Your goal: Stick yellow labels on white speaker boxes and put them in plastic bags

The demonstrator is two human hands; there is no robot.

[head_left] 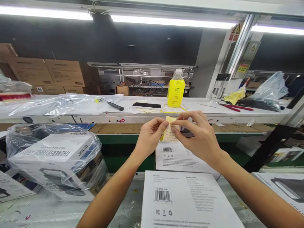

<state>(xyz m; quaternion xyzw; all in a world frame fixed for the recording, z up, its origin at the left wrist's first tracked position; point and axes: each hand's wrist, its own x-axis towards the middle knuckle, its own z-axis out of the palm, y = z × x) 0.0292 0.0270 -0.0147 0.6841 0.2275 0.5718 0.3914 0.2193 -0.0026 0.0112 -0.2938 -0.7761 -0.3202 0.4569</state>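
Note:
My left hand (150, 136) pinches the left edge of a yellow sticker sheet (170, 135) with rows of small printed marks. My right hand (198, 134) is at the sheet's right side, thumb and forefinger closed on it. Both hands are raised over a white printed box (180, 160). Nearer to me lies another white box (185, 199) with a barcode and printed text on its top. A dark object shows partly behind the right fingers, too hidden to make out.
A plastic-wrapped box (57, 164) stands at the left, another white box (282, 190) at the right. The shelf (152, 119) ahead holds a yellow bottle (176, 90), a black phone-like slab (146, 105), a black-handled tool (115, 105) and red-handled pliers (234, 107).

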